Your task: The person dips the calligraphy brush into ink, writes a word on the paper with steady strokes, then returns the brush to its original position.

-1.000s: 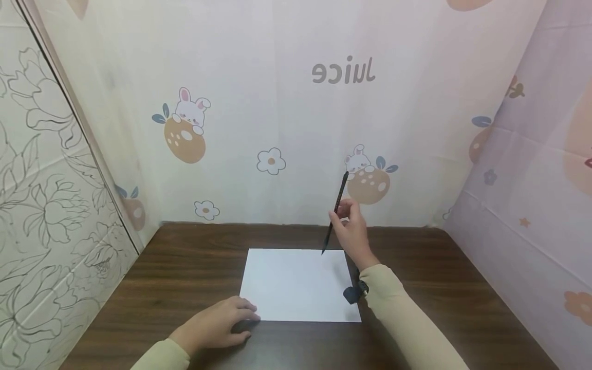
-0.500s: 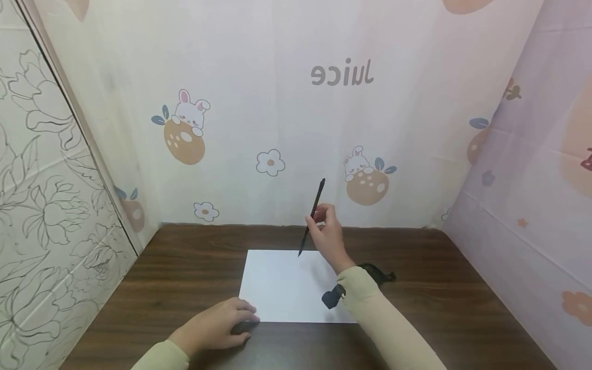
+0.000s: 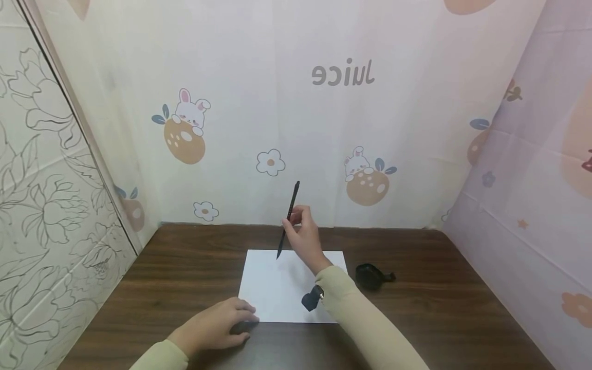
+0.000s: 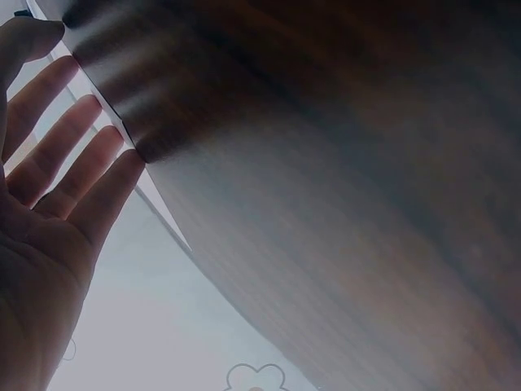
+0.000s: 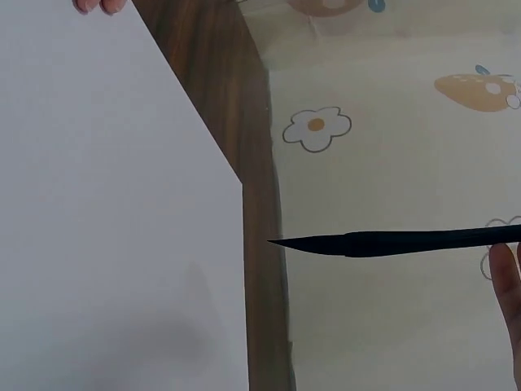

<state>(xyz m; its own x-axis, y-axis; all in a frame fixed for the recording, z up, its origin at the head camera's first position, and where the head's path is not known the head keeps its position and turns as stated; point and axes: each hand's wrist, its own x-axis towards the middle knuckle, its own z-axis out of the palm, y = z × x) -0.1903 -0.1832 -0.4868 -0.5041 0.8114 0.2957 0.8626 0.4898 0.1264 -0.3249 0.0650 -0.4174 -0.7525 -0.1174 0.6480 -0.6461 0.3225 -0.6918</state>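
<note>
A black pointed brush [image 3: 289, 216] is pinched by my right hand [image 3: 305, 236], held nearly upright with its top leaning right. In the head view its tip overlaps the far part of a white sheet of paper [image 3: 268, 288]; the right wrist view shows the dark brush tip [image 5: 313, 244] apart from the paper. No marks show on the visible part of the sheet. My left hand [image 3: 217, 324] rests at the paper's near left corner, its fingertips on the edge. In the left wrist view the fingers [image 4: 106, 195] of that hand are spread and fairly straight.
A black inkstone-like dish [image 3: 370, 276] with a short handle-like end lies right of the paper on the brown wooden table [image 3: 439, 318]. A printed curtain [image 3: 296, 113] hangs behind the table's far edge, with more patterned cloth on both sides.
My right hand has carried the brush leftward over the far part of the sheet. The black dish, at first hidden behind the right arm, has come into view. The left hand has stayed put.
</note>
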